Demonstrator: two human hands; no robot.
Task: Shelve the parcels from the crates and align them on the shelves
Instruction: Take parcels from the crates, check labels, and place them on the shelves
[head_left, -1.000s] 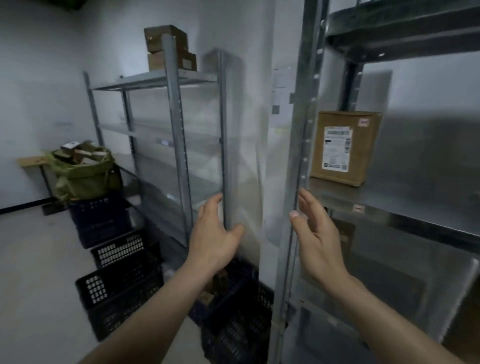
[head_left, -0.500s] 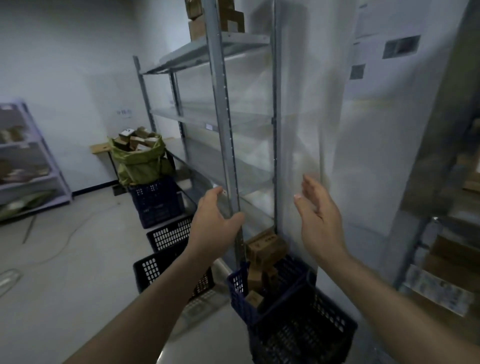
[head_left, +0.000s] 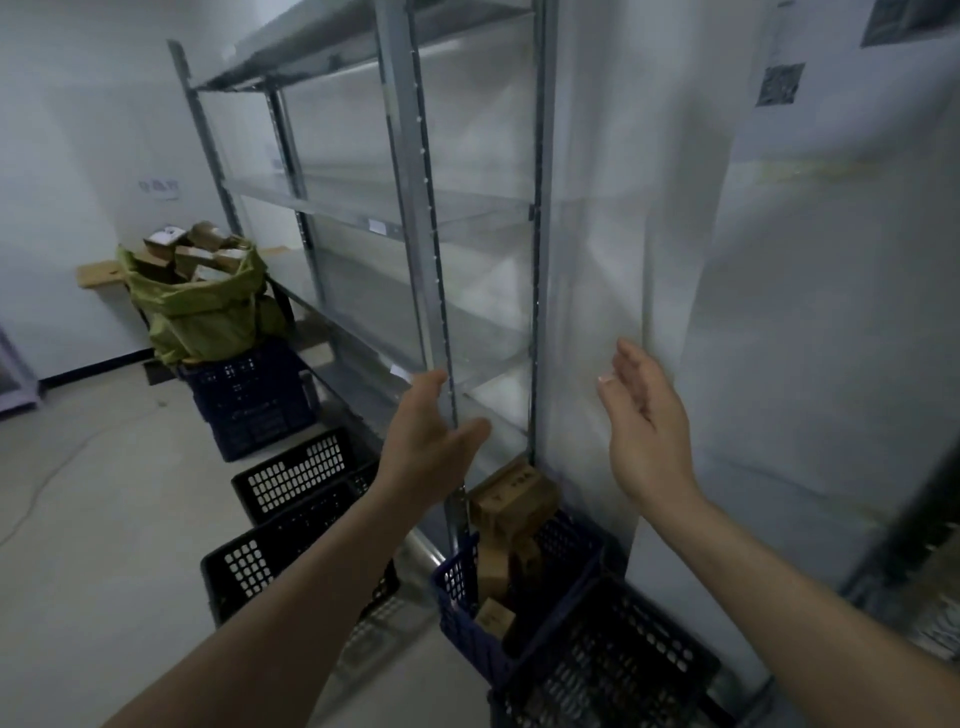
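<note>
Both hands are raised with nothing in them, the left hand (head_left: 431, 441) and right hand (head_left: 644, 415) spread wide with palms facing each other before the metal shelves (head_left: 415, 208). Cardboard parcels (head_left: 511, 499) sit below in a blue crate (head_left: 467, 587) at the rack's foot. This looks like the gap between parcels; next, reach down into that crate and grip one.

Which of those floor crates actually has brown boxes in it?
The blue crate at the foot of the shelf post, below the hands, holds the cardboard parcels. The black crates to its left look empty.
</note>
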